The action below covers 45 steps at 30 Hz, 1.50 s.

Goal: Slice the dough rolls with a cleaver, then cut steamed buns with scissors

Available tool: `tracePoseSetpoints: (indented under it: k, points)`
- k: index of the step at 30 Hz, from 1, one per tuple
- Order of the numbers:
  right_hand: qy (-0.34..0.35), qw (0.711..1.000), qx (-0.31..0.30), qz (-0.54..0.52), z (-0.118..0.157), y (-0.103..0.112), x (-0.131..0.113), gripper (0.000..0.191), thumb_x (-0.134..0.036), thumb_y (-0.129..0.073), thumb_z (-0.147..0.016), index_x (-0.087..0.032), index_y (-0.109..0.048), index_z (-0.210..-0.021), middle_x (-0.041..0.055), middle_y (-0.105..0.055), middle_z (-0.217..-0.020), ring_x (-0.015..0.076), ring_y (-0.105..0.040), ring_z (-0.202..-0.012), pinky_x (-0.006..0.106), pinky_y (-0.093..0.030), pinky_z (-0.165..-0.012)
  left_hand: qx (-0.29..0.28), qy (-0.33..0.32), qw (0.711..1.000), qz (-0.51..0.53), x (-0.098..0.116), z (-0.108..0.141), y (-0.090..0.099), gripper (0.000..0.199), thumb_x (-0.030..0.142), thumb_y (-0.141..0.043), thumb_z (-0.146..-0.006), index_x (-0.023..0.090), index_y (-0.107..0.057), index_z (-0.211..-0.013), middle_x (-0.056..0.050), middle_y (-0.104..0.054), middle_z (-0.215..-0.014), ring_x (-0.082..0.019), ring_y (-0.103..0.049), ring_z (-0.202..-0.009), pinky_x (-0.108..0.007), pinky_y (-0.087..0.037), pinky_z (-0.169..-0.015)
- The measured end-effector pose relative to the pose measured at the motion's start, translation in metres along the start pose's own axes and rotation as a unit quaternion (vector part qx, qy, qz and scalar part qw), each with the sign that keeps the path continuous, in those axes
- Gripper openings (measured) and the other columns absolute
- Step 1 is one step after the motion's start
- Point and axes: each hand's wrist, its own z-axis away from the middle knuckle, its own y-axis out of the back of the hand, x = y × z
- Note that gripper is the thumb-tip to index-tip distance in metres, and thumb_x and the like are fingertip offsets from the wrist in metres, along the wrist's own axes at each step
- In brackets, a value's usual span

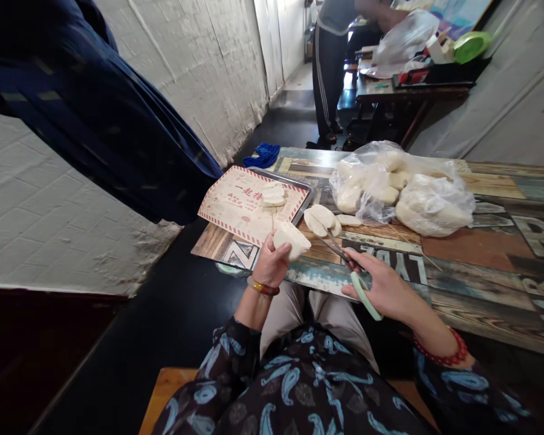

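Softness is what we expect first from the pale piece (pixel 292 240), a bread-like slab just below the centre of the frame, held up at the near side of the tabletop (pixel 471 248). Our left hand (pixel 272 261) pinches it by the lower left edge, thumb on its face, the other fingers partly hidden. We judge it light and springy, dry enough not to slip, yet liable to dent or tear under a hard squeeze, so a broad, gentle hold along the edge suits us best. Our right hand (pixel 385 287), right of centre and lower, wraps the handles of the scissors (pixel 333 244), whose blades point up and left at the loose slices (pixel 320 219); we cannot tell how far the blades stand apart. The scissors look stiff and somewhat heavier, best gripped by the pale green handle loop (pixel 365 296), clear of the blades. Other pieces (pixel 273 194) lie on the printed paper (pixel 222 202) left of the slices, and right of centre thin clear bags (pixel 435 205) hold more, their film probably slick to our touch.
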Motion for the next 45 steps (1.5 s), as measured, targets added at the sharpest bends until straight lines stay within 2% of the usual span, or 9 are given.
tracePoseSetpoints:
  k: [5, 15, 21, 28, 34, 40, 45]
  points:
    - [0.030, 0.999, -0.016, 0.041, 0.004, -0.011, -0.008, 0.074, -0.045, -0.070, -0.080, -0.024, -0.045, -0.146, 0.0107, -0.063, -0.122, 0.0280, -0.063, -0.108, 0.044, -0.050, -0.096, 0.014, -0.033, 0.999, -0.009, -0.003, -0.001, -0.002, 0.060, 0.026, -0.091, -0.059, 0.022, -0.060, -0.110, -0.001, -0.068, -0.101, -0.012, -0.066, -0.086, -0.024, -0.056, -0.077]
    - [0.034, 0.997, -0.032, 0.065, -0.007, -0.020, -0.012, 0.077, -0.046, -0.071, -0.079, -0.016, -0.046, -0.146, 0.0128, -0.065, -0.117, 0.0297, -0.064, -0.105, 0.045, -0.052, -0.093, 0.028, -0.058, 0.997, -0.044, 0.000, 0.000, -0.010, 0.059, 0.032, -0.091, -0.058, 0.022, -0.060, -0.107, -0.002, -0.068, -0.106, -0.013, -0.065, -0.090, -0.023, -0.053, -0.078]
    - [0.046, 0.997, -0.038, 0.048, -0.013, -0.022, -0.018, 0.078, -0.047, -0.072, -0.078, -0.019, -0.047, -0.146, 0.0147, -0.064, -0.122, 0.0292, -0.064, -0.107, 0.045, -0.050, -0.095, 0.051, -0.049, 0.996, -0.062, 0.001, 0.005, -0.014, 0.059, 0.033, -0.092, -0.055, 0.023, -0.060, -0.104, -0.002, -0.068, -0.102, -0.014, -0.064, -0.088, -0.023, -0.053, -0.077]
    - [0.055, 0.996, -0.053, 0.051, -0.021, -0.021, -0.018, 0.081, -0.050, -0.073, -0.077, -0.016, -0.048, -0.146, 0.0153, -0.065, -0.120, 0.0304, -0.064, -0.107, 0.045, -0.050, -0.096, 0.042, -0.052, 0.995, -0.069, 0.001, 0.005, -0.013, 0.060, 0.033, -0.091, -0.058, 0.024, -0.060, -0.109, -0.002, -0.067, -0.108, -0.015, -0.063, -0.093, -0.023, -0.052, -0.080]
    - [0.057, 0.995, -0.057, 0.063, -0.025, -0.021, -0.015, 0.082, -0.053, -0.073, -0.076, -0.016, -0.049, -0.146, 0.0149, -0.065, -0.117, 0.0307, -0.063, -0.107, 0.043, -0.050, -0.095, 0.040, -0.048, 0.995, -0.076, -0.001, 0.004, -0.015, 0.059, 0.033, -0.090, -0.059, 0.023, -0.059, -0.108, -0.001, -0.066, -0.103, -0.012, -0.063, -0.088, -0.022, -0.051, -0.078]
    - [0.048, 0.996, -0.063, 0.036, -0.026, -0.020, -0.014, 0.064, -0.049, -0.069, -0.082, -0.020, -0.058, -0.138, 0.0103, -0.069, -0.106, 0.0248, -0.067, -0.091, 0.038, -0.053, -0.087, 0.048, -0.043, 0.994, -0.088, -0.001, 0.003, -0.018, 0.057, 0.035, -0.089, -0.061, 0.023, -0.059, -0.108, 0.001, -0.066, -0.099, -0.012, -0.061, -0.086, -0.022, -0.051, -0.077]
    - [0.073, 0.996, -0.046, -0.013, -0.027, -0.017, -0.016, 0.047, -0.044, -0.066, -0.085, -0.019, -0.067, -0.126, 0.0119, -0.073, -0.116, 0.0277, -0.068, -0.102, 0.040, -0.053, -0.092, 0.041, -0.038, 0.995, -0.088, 0.000, 0.002, -0.021, 0.057, 0.036, -0.089, -0.060, 0.022, -0.058, -0.106, 0.000, -0.066, -0.099, -0.013, -0.061, -0.086, -0.022, -0.051, -0.076]
